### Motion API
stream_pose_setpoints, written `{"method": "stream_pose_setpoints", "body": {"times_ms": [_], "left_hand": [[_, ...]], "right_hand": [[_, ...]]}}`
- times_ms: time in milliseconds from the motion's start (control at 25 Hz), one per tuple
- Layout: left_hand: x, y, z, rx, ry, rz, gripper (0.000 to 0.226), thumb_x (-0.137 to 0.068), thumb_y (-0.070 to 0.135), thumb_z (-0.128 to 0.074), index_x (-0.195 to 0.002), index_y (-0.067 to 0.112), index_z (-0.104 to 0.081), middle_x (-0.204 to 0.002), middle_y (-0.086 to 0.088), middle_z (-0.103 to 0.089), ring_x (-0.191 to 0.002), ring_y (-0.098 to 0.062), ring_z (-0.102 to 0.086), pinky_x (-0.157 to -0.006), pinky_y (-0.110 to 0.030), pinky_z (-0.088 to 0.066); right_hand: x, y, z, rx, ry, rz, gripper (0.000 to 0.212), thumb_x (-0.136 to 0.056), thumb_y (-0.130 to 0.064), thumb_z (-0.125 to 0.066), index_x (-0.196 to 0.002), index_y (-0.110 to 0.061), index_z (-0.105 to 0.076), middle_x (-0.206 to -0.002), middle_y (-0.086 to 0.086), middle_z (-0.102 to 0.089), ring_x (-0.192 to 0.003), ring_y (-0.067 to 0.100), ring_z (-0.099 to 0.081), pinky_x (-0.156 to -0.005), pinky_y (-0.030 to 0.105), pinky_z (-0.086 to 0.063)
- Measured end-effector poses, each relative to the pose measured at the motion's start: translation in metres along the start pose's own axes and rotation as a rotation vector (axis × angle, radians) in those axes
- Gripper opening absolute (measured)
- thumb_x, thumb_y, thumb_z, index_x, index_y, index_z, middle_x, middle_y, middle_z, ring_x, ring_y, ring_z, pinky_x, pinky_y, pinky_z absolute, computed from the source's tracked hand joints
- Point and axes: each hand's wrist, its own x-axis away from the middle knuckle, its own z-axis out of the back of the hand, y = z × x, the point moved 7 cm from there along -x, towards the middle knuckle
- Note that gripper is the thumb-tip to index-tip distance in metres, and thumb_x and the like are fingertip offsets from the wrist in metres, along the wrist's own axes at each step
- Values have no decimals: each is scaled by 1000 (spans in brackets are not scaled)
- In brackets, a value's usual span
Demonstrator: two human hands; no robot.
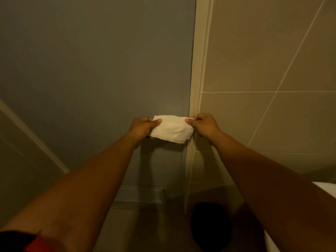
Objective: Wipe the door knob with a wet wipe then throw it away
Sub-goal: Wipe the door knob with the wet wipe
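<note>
A white wet wipe point(171, 129) is stretched flat between my two hands in front of the grey door point(94, 73), close to the door's right edge. My left hand point(143, 129) pinches the wipe's left end between thumb and fingers. My right hand point(203, 125) pinches its right end the same way. The door knob is not visible; the wipe and hands cover the part of the door where it could sit.
A cream door frame point(199, 70) runs down the door's right side, with beige wall tiles point(272, 60) beyond it. A dark round object point(211, 226) stands on the floor at the frame's foot. A white edge point(327, 188) shows at the far right.
</note>
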Motion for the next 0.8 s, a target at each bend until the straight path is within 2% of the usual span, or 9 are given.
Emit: {"method": "stream_pose_setpoints", "body": {"times_ms": [80,160,240,320,400,440,560,680,800], "left_hand": [[-5,-6,4,-66,0,-2,28,-80,33,-75,-89,8,-69,-80,-10,-67,-60,-19,-61,-45,-25,-50],[-10,-13,3,-107,-9,2,28,-81,33,-75,-87,6,-68,-72,-9,-64,-52,-18,-57,-42,-22,-46],[-12,-21,-2,-114,-14,10,26,-80,33,-75,-80,8,-65,-68,-10,-62,-51,-20,-56,-48,-24,-48],[-17,-28,-7,-119,-28,11,28,-78,34,-76,-77,9,-65,-74,-13,-63,-63,-24,-59,-64,-31,-52],[-21,-33,-10,-127,-45,9,32,-76,34,-78,-82,4,-69,-84,-15,-67,-76,-26,-62,-76,-37,-55],[-22,-36,-11,-112,-52,10,35,-75,32,-79,-85,0,-70,-87,-17,-70,-79,-28,-64,-80,-40,-57],[-23,-35,-11,-105,-32,-28,25,-74,25,-80,-80,5,-67,-88,-14,-71,-79,-27,-65,-77,-36,-58],[-19,-24,-3,-240,30,-144,21,-75,27,-78,-78,17,-59,-84,-5,-65,-76,-21,-60,-75,-33,-53],[-15,0,7,-372,60,-378,11,-82,22,-66,-85,17,-57,-84,-4,-60,-77,-21,-59,-72,-32,-50]], "right_hand": [[-1,0,-10,47,82,-35,10,-86,-20,-71,-83,-11,-68,-83,7,-67,-67,18,-59,-57,26,-47],[2,6,-20,22,164,-108,6,-87,-11,-67,-92,-7,-67,-88,14,-68,-62,22,-61,-56,30,-55],[9,12,-31,-61,226,-154,10,-90,-2,-59,-96,-8,-63,-91,17,-67,-58,24,-64,-55,34,-59],[14,12,-39,-36,302,-79,14,-89,1,-59,-96,-9,-67,-99,14,-69,-76,27,-68,-70,37,-62],[22,7,-48,29,317,19,14,-88,-3,-64,-99,-5,-73,-104,9,-66,-92,23,-64,-85,30,-56],[26,7,-52,40,319,34,16,-89,-6,-64,-102,-3,-72,-103,3,-62,-96,20,-59,-84,22,-51],[36,8,-62,22,343,38,26,-93,-19,-62,-111,0,-60,-91,-12,-48,-90,11,-55,-66,6,-41],[40,2,-72,155,378,124,37,-92,-31,-63,-119,-6,-60,-105,-7,-44,-95,9,-51,-71,4,-42],[41,-7,-79,350,397,238,35,-94,-27,-60,-125,-12,-63,-109,1,-46,-101,15,-49,-86,18,-40]]}}
